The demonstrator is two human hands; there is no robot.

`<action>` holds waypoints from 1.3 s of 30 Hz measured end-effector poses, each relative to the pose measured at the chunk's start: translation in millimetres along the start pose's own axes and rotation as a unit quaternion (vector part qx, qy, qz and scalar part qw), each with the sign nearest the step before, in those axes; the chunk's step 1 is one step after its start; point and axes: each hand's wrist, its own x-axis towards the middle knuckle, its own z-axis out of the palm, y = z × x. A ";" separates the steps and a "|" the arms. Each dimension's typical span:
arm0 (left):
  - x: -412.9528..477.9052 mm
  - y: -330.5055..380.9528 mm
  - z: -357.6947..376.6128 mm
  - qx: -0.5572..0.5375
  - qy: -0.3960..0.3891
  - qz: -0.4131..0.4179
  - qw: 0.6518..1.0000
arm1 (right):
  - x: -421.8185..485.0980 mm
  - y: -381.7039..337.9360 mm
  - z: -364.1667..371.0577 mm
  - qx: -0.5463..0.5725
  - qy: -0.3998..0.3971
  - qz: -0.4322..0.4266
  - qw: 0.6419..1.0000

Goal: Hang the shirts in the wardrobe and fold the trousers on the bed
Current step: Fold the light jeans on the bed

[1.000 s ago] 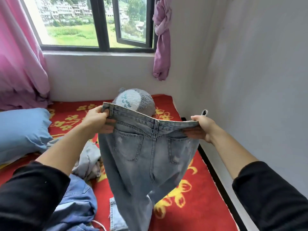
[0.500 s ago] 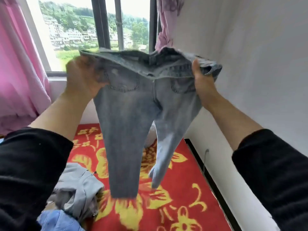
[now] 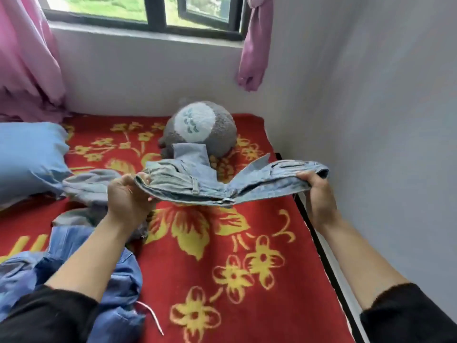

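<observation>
I see pale blue jeans point(image 3: 210, 184) held flat in the air at the centre of the frame, above a red bed blanket point(image 3: 222, 243) with yellow flowers. My view comes from the person's head camera, looking down along both forearms.

The left hand point(image 3: 128, 194) grips the left end of the waistband, fingers curled round the denim. The right hand point(image 3: 319, 191) grips the right end, near the white wall point(image 3: 371, 120); its fingertips are tucked under the cloth and hidden.

The jeans' legs stretch away from the camera, so the waistband hides most of them. One leg end shows in front of a grey plush toy point(image 3: 200, 127) at upper centre; I cannot tell whether they touch. The denim is blurred.

A metal button on the waistband is too small to read.

At the left edge, a blue pillow point(image 3: 27, 157) is cut off. A grey garment point(image 3: 86, 184) lies partly behind the left hand. A blue denim garment point(image 3: 118, 280) at lower left is partly covered by the left forearm and black sleeve. Pink curtains point(image 3: 27, 58) and a window point(image 3: 153, 11) are cut off along the top.
</observation>
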 end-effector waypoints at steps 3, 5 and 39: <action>-29.3 -63.2 -35.4 0.072 0.095 -0.110 0.987 | -14.0 85.4 -25.3 -0.050 0.046 0.105 0.992; -45.5 -102.6 -60.7 0.132 0.170 -0.176 0.961 | -29.6 135.5 -38.6 -0.116 0.059 0.162 0.978; -173.6 -484.4 -47.1 0.698 0.108 -0.233 0.668 | 10.0 407.1 -166.9 -0.600 -0.139 0.273 0.739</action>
